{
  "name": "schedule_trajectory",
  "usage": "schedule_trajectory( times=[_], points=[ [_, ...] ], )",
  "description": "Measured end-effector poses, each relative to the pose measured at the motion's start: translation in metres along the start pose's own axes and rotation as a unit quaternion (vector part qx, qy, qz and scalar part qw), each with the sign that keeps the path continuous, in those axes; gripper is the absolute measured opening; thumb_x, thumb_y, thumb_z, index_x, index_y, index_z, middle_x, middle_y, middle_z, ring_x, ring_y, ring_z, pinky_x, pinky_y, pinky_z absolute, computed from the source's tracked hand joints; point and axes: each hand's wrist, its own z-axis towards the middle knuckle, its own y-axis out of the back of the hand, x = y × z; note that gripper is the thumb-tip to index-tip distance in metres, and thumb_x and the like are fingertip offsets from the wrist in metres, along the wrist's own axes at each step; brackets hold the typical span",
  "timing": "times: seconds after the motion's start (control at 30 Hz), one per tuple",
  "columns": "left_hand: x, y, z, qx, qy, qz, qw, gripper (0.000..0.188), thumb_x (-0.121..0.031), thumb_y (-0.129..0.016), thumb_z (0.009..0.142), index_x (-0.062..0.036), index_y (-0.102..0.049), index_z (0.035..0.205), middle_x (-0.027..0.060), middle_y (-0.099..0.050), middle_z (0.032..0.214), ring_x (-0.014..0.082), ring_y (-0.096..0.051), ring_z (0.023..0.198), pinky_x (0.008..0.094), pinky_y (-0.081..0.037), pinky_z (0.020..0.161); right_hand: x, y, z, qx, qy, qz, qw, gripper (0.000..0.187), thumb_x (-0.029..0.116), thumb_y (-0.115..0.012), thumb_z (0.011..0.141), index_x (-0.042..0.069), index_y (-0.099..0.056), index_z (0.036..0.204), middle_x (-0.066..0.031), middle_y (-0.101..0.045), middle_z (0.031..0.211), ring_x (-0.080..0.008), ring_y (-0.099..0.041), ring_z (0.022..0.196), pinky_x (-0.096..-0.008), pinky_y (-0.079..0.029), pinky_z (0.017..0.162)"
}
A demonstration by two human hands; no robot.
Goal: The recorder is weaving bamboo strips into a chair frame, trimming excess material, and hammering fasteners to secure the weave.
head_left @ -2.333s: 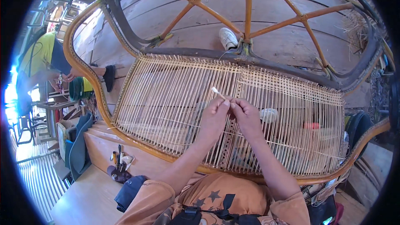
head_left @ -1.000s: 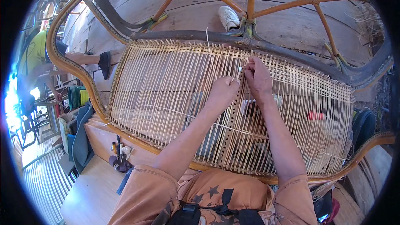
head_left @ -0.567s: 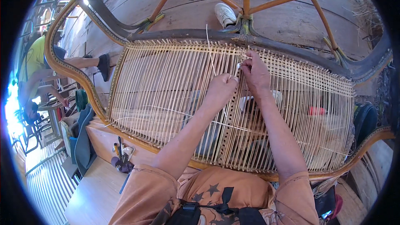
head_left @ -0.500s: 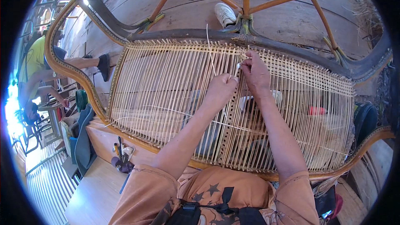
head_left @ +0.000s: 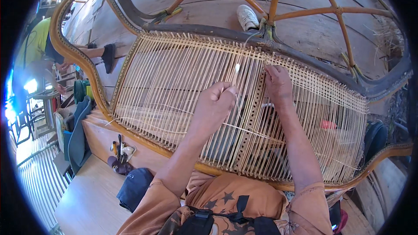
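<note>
A curved wooden furniture frame lies in front of me with pale cane strands stretched across it as a woven panel. My left hand pinches a loose cane strand whose free end sticks up above the fingers. My right hand presses its fingertips on the weave just below the dark top rail, next to a perforated centre strip. A thin horizontal strand crosses the panel below both hands.
A white shoe lies on the plank floor beyond the frame. A person in a yellow-green shirt works at the far left. Small tools and a dark cap lie on the wooden bench at lower left. A red object shows behind the weave.
My left hand has shifted slightly lower and left while keeping hold of the strand. My right hand stays at the top rail. Earlier both hands were lower on the panel.
</note>
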Motion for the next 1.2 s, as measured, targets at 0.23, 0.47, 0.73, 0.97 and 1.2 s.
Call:
schedule_trajectory(
  times=[0.23, 0.47, 0.73, 0.97, 1.2],
  points=[
    [-0.007, 0.017, -0.008, -0.013, -0.024, -0.045, 0.999, 0.018, -0.015, -0.054, 0.092, 0.0011, -0.06, 0.095, -0.0021, -0.05, 0.068, 0.0032, -0.041, 0.054, 0.0169, -0.034, 0.048, 0.001, 0.002, 0.0, 0.023, 0.006, 0.0, 1.0, 0.021, 0.0, -0.058, 0.078, 0.006, -0.062, 0.097, -0.0136, -0.058, 0.087, -0.0324, -0.056, 0.087, -0.0403, -0.046, 0.077],
    [0.007, 0.022, -0.006, -0.037, -0.003, 0.033, 0.999, 0.024, -0.029, -0.052, 0.093, -0.0069, -0.06, 0.092, -0.0038, -0.049, 0.065, 0.0075, -0.046, 0.059, 0.0257, -0.039, 0.054, 0.003, 0.005, 0.001, 0.17, -0.085, -0.06, 0.98, 0.018, 0.015, -0.051, 0.081, 0.005, -0.06, 0.093, -0.0175, -0.057, 0.099, -0.0377, -0.052, 0.096, -0.0466, -0.046, 0.081],
    [0.005, 0.016, -0.021, 0.031, -0.067, -0.026, 0.997, 0.023, -0.025, -0.051, 0.095, -0.0044, -0.06, 0.099, -0.0075, -0.046, 0.065, 0.002, -0.039, 0.057, 0.0195, -0.033, 0.051, 0.0, 0.001, -0.002, 0.048, 0.082, -0.047, 0.994, 0.026, 0.002, -0.054, 0.073, 0.001, -0.062, 0.097, -0.0163, -0.056, 0.093, -0.0349, -0.052, 0.092, -0.0433, -0.045, 0.08],
    [0.008, 0.0, -0.03, 0.05, -0.087, -0.002, 0.995, 0.024, -0.025, -0.052, 0.095, -0.0028, -0.06, 0.096, -0.007, -0.044, 0.061, 0.002, -0.039, 0.053, 0.0198, -0.033, 0.048, -0.011, -0.003, 0.004, 0.042, 0.087, -0.034, 0.995, 0.021, 0.004, -0.054, 0.074, 0.002, -0.062, 0.094, -0.0153, -0.056, 0.087, -0.0326, -0.054, 0.085, -0.0401, -0.045, 0.074],
    [0.011, -0.004, -0.037, 0.064, -0.076, 0.028, 0.995, 0.024, -0.024, -0.052, 0.095, -0.0015, -0.059, 0.1, -0.0067, -0.043, 0.063, 0.0021, -0.038, 0.055, 0.0195, -0.031, 0.049, -0.02, 0.002, 0.012, 0.11, -0.025, 0.077, 0.991, 0.008, 0.007, -0.061, 0.076, 0.006, -0.064, 0.083, -0.0148, -0.057, 0.084, -0.0314, -0.057, 0.079, -0.0373, -0.048, 0.07]
  ],
)
